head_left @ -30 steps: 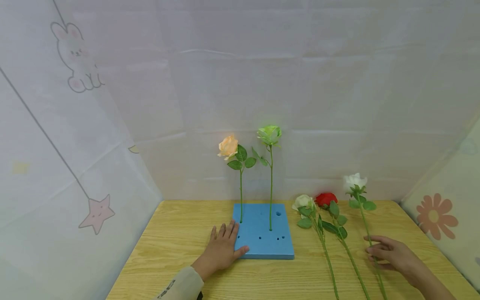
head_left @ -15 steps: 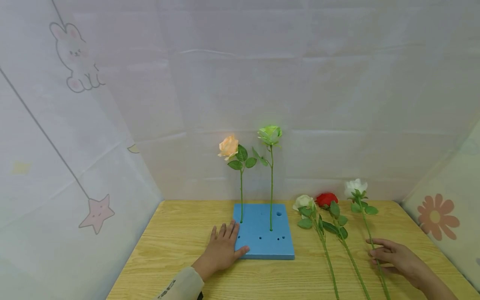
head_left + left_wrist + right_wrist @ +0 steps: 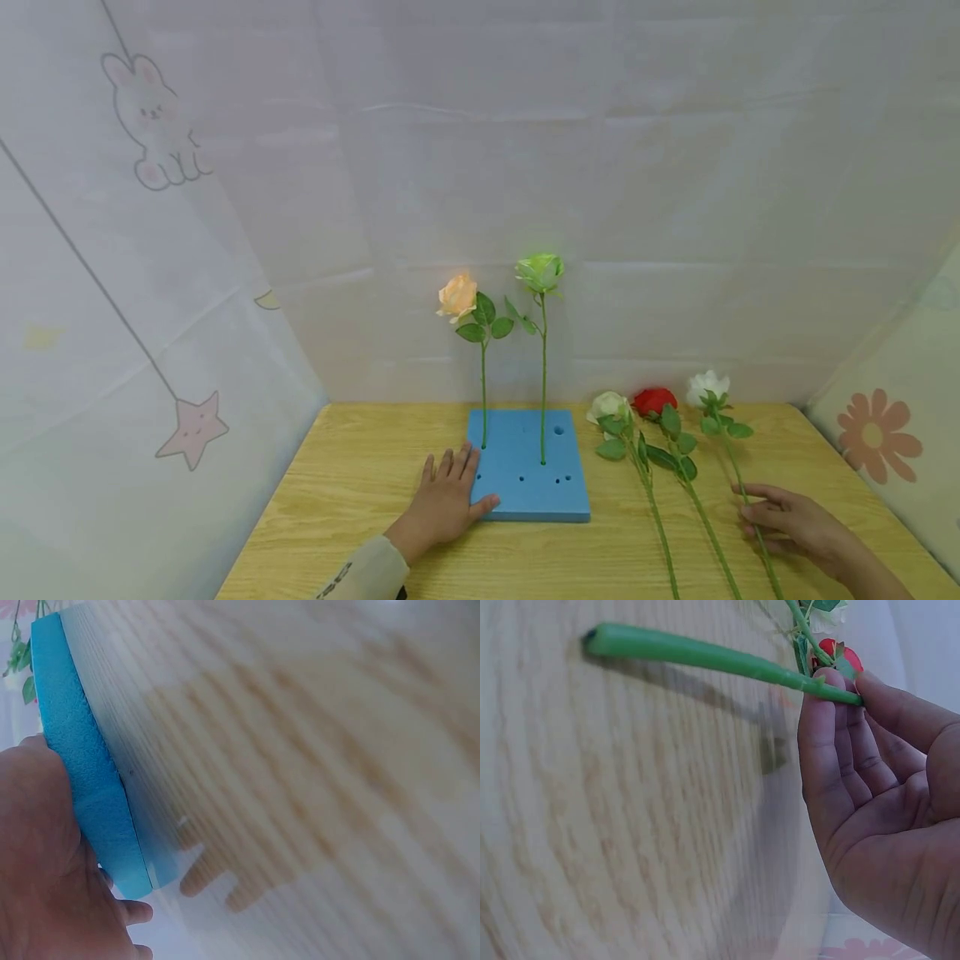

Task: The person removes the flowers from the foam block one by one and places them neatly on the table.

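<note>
On the wooden table lies a blue foam block [image 3: 531, 498] with several holes. A peach rose [image 3: 457, 298] and a green rose [image 3: 540, 272] stand upright in it. My left hand [image 3: 442, 504] rests against the block's left edge, fingers spread and thumb on its top. In the left wrist view, that hand [image 3: 45, 847] lies along the block's side [image 3: 90, 750]. At the right, my right hand [image 3: 798, 525] pinches the stem of a white rose [image 3: 708, 388]. The right wrist view shows thumb and fingers on the green stem [image 3: 697, 656], its cut end above the table.
Between the block and my right hand lie a cream rose [image 3: 609, 407] and a red rose [image 3: 655, 402], stems towards me. Pale printed cloth [image 3: 465, 183] walls in the table [image 3: 360, 467] at the back and sides.
The white rose's bloom has dropped lower, and my right hand has shifted slightly right and towards me, still pinching the stem. My left hand stays in place on the block.
</note>
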`<action>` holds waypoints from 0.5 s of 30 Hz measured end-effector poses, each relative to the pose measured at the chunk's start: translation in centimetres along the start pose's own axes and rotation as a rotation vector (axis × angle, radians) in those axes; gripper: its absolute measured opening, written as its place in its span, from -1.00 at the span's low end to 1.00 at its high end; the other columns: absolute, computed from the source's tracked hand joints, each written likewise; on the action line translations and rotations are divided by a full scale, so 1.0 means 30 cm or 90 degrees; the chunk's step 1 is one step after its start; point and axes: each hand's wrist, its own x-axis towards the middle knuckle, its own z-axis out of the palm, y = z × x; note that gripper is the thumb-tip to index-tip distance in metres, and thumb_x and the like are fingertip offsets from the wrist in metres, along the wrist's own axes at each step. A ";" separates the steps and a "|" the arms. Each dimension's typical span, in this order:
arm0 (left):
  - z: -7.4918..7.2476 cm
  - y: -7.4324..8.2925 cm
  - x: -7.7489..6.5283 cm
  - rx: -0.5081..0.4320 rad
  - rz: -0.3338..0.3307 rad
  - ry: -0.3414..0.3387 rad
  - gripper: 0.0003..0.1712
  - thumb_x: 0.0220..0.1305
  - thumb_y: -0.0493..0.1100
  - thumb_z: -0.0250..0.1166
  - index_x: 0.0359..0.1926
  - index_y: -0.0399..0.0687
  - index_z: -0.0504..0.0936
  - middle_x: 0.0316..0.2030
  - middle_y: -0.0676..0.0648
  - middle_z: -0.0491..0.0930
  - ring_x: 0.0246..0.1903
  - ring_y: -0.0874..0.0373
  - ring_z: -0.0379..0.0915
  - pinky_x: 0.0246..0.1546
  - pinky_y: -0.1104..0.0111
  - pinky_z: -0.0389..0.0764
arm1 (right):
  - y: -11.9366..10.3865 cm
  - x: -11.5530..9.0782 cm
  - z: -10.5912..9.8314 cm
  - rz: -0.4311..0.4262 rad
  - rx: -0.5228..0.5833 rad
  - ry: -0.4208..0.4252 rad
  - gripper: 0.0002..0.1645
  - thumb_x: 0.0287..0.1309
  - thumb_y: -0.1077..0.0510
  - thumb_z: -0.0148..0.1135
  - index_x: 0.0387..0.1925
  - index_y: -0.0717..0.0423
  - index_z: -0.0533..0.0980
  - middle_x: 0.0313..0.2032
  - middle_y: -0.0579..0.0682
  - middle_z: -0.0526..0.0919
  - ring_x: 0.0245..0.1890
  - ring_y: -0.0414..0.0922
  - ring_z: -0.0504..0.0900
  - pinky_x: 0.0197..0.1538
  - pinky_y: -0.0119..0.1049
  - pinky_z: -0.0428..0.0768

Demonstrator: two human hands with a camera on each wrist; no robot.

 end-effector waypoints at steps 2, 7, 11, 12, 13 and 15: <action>0.004 -0.002 0.001 0.006 0.000 0.002 0.07 0.42 0.55 -0.22 0.63 -0.06 -0.06 0.60 -0.18 -0.09 0.53 -0.32 -0.09 0.43 -0.32 -0.11 | 0.010 0.003 -0.001 0.003 0.012 -0.009 -0.19 0.55 0.05 0.04 0.49 0.49 -0.01 -0.10 0.09 0.70 -0.11 0.02 0.71 -0.14 -0.13 0.67; 0.012 -0.006 0.003 0.015 0.001 0.006 0.07 0.41 0.56 -0.25 0.64 -0.05 -0.06 0.60 -0.17 -0.09 0.53 -0.31 -0.08 0.43 -0.31 -0.10 | 0.030 0.011 -0.004 0.006 0.041 -0.030 -0.26 0.56 0.07 0.03 0.50 0.44 0.07 -0.12 0.07 0.69 -0.13 -0.03 0.71 -0.12 -0.15 0.68; 0.013 -0.006 0.003 0.011 0.004 0.006 0.08 0.41 0.57 -0.26 0.64 -0.06 -0.06 0.60 -0.17 -0.10 0.53 -0.32 -0.08 0.43 -0.32 -0.10 | 0.038 0.013 -0.005 0.002 0.047 -0.034 -0.24 0.55 0.08 0.04 0.49 0.48 0.05 -0.11 0.05 0.68 -0.16 -0.07 0.71 -0.19 -0.22 0.67; 0.013 -0.006 0.003 0.011 0.004 0.006 0.08 0.41 0.57 -0.26 0.64 -0.06 -0.06 0.60 -0.17 -0.10 0.53 -0.32 -0.08 0.43 -0.32 -0.10 | 0.038 0.014 -0.004 0.004 0.048 -0.033 -0.22 0.55 0.08 0.05 0.49 0.49 0.03 -0.10 0.05 0.68 -0.17 -0.08 0.71 -0.20 -0.24 0.67; 0.013 -0.007 0.003 0.010 0.004 0.007 0.08 0.41 0.57 -0.26 0.64 -0.06 -0.06 0.61 -0.17 -0.10 0.53 -0.32 -0.08 0.43 -0.32 -0.10 | 0.038 0.014 -0.003 0.004 0.049 -0.034 -0.20 0.55 0.08 0.06 0.49 0.50 0.00 -0.10 0.05 0.68 -0.17 -0.09 0.71 -0.21 -0.25 0.67; 0.014 -0.007 0.003 0.010 0.005 0.008 0.08 0.41 0.57 -0.26 0.64 -0.06 -0.06 0.61 -0.17 -0.10 0.53 -0.32 -0.08 0.43 -0.32 -0.10 | 0.038 0.015 -0.002 0.005 0.045 -0.029 -0.18 0.54 0.07 0.07 0.49 0.52 -0.01 -0.11 0.05 0.68 -0.18 -0.09 0.71 -0.24 -0.27 0.66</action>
